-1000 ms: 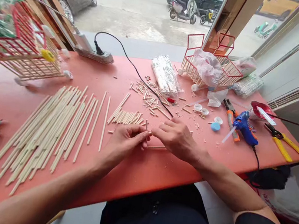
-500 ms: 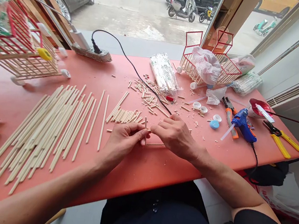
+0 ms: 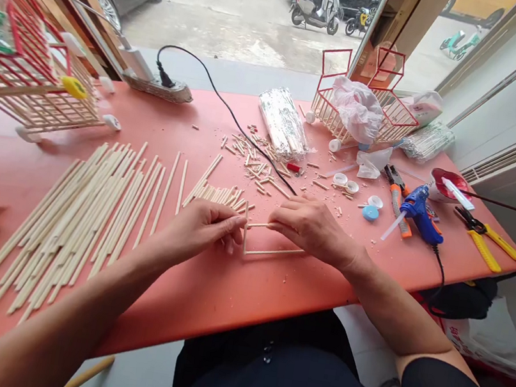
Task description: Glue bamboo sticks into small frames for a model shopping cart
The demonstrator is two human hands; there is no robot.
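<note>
A small frame of thin wooden sticks point(image 3: 273, 252) stands over the table in front of me. My left hand point(image 3: 209, 225) pinches its left upright, with thumb and forefinger near the middle of that stick. From the right, my right hand point(image 3: 313, 228) grips a short wooden stick point(image 3: 260, 225), whose left end meets the upright. The fingers hide that stick's right end and the frame's right side. Behind my left hand lies a row of short cut sticks point(image 3: 219, 195). A wide pile of long wooden sticks point(image 3: 74, 218) spreads out to the left.
A blue glue gun point(image 3: 422, 218), orange-handled pliers point(image 3: 398, 195) and yellow-handled cutters point(image 3: 487, 244) lie at the right. Stick-built carts point(image 3: 47, 91) stand at the far left and back right. A black cable point(image 3: 232, 109) crosses the table past a wrapped stick bundle point(image 3: 283, 123).
My right hand has shifted slightly right, away from my left fingers, uncovering the short stick between them. My left hand has moved slightly left, and more of the frame shows.
</note>
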